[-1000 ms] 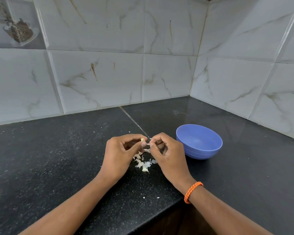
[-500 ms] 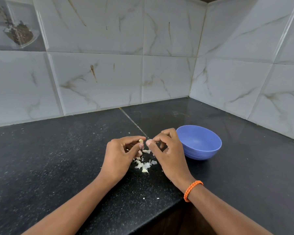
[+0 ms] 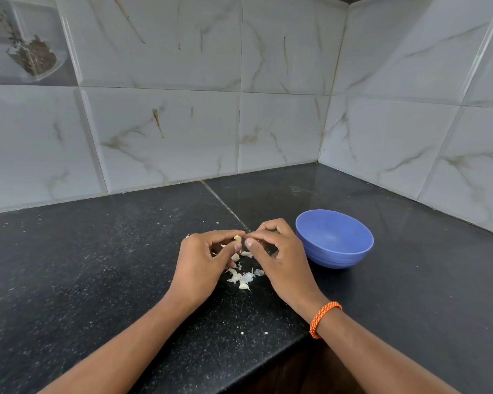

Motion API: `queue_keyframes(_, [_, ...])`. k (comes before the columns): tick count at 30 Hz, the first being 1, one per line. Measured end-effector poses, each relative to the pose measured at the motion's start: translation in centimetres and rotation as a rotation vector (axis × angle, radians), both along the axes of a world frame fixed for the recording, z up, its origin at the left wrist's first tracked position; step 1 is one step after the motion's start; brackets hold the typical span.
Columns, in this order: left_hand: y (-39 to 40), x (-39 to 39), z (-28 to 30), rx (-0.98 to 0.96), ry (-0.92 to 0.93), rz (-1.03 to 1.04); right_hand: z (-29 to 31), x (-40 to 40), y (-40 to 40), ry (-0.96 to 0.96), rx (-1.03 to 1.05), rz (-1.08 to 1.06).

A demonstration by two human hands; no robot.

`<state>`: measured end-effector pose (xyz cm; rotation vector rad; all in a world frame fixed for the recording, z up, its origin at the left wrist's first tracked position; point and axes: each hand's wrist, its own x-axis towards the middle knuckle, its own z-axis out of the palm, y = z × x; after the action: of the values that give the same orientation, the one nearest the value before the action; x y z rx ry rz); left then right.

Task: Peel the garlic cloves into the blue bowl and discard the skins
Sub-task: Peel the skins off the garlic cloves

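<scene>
Plainly, we find no brand, label or readable writing on anything before us; the only marking is a printed picture on the wall tile [image 3: 26, 49] at the upper left, showing what looks like a glass vessel with a dark filling. Our left hand [image 3: 202, 265] hangs just above the black speckled desk [image 3: 97, 265], its fingers curled and its thumb and forefinger pinching a small pale garlic clove [image 3: 237, 238] at the fingertips. Our right hand [image 3: 279, 260] faces it from the other side, fingers also bent, with its thumb and forefinger brought together right beside the clove; we think they nip a shred of skin there, but it is too small for us to be sure. The two hands nearly meet at their fingertips, and both forearms run in from the lower edge, converging toward the middle. An orange braided band [image 3: 323, 319] sits on our right wrist. Under and between the hands lies a small scatter of white garlic skins [image 3: 241, 277] on the desk, with a few stray flecks nearer the front edge. The blue bowl [image 3: 336, 254] stands upright on the desk just to the right of our right hand, near but apart from it, and what we see of its inside holds nothing. Behind, grey marbled tiles meet in a corner.
</scene>
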<state>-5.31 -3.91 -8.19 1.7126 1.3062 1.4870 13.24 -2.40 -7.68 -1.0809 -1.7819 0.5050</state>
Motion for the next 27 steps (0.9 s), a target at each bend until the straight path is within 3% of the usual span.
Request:
queue_keyframes(14, [0.20, -0.13, -0.21, -0.003, -0.003, 0.003, 0.21, 0.76, 0.38, 0.189, -0.077, 0.054])
queue_keyframes(27, [0.19, -0.11, -0.27, -0.004, 0.004, -0.009, 0.12, 0.76, 0.19, 0.203, -0.041, 0.052])
